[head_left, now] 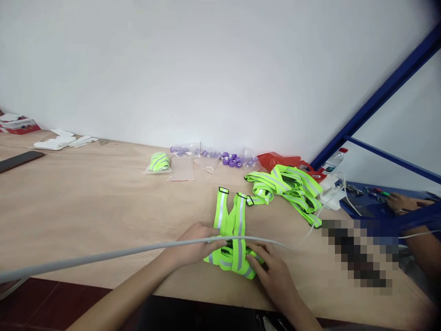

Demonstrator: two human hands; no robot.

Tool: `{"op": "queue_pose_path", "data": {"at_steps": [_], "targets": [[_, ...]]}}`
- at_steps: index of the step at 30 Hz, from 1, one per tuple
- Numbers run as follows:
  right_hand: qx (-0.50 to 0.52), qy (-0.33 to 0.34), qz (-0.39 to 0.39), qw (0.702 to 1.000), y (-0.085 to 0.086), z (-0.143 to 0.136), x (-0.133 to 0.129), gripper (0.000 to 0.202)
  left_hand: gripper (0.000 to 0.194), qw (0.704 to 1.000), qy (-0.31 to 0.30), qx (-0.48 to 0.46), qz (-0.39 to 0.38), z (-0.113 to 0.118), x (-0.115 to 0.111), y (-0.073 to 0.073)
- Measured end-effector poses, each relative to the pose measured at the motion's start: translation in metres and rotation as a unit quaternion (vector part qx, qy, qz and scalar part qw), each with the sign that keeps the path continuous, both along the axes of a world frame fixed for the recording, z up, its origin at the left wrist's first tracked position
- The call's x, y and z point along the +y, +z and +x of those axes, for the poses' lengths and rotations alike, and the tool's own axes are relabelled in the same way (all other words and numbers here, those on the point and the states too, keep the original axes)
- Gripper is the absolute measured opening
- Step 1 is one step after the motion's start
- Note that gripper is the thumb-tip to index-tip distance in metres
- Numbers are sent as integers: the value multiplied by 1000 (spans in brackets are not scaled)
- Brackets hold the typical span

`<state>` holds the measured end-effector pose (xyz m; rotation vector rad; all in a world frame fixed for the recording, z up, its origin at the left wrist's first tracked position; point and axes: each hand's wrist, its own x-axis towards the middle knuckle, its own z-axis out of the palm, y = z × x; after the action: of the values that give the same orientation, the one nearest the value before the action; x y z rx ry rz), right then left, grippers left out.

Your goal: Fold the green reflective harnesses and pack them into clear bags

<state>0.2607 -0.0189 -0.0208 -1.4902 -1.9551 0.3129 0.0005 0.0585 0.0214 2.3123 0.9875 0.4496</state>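
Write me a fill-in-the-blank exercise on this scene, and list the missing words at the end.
1. The left hand and right hand touch the folded neon strap bundle; the one nearer the larger strap pile is the ____ hand.
2. The cap on the plastic bottle is ____.
3. The loose small round pieces near the wall are mostly ____.
4. The slanted frame bar is ____ in colour.

Missing words: right; red; purple; blue.

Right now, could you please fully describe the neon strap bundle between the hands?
The neon strap bundle is green, seemingly fabric, with silvery stripes and black buckles at its far ends. It lies partly folded near the table's front edge. The left hand and right hand touch its sides; a grey cable crosses in front.
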Motion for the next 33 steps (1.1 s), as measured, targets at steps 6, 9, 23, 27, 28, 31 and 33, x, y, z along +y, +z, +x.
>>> {"op": "queue_pose_path", "data": {"at_steps": [6,9,23,27,28,31,33], "targets": [[-194,2,178,965,-17,-4,-5,42,31,998,-7,44,45,11,18,-7],[-256,37,201,945,-14,-8,-8,58,27,992,11,94,83,17,23,-14],[-237,130,51,961,6,-19,-4,43,27,972,-19,104,208,13,-4,-20],[-212,142,50,966,9,-20,-10,45,31,979,-19,47,200,-1,-29,-23],[-209,142,54,966,10,-20,-12,45,38,979,-22,44,197,-5,-35,-24],[-203,142,70,966,10,-22,-21,45,48,984,-31,44,168,-12,-51,-27],[-199,146,82,965,10,-23,-27,45,49,988,-33,38,149,-16,-59,-28]]}}
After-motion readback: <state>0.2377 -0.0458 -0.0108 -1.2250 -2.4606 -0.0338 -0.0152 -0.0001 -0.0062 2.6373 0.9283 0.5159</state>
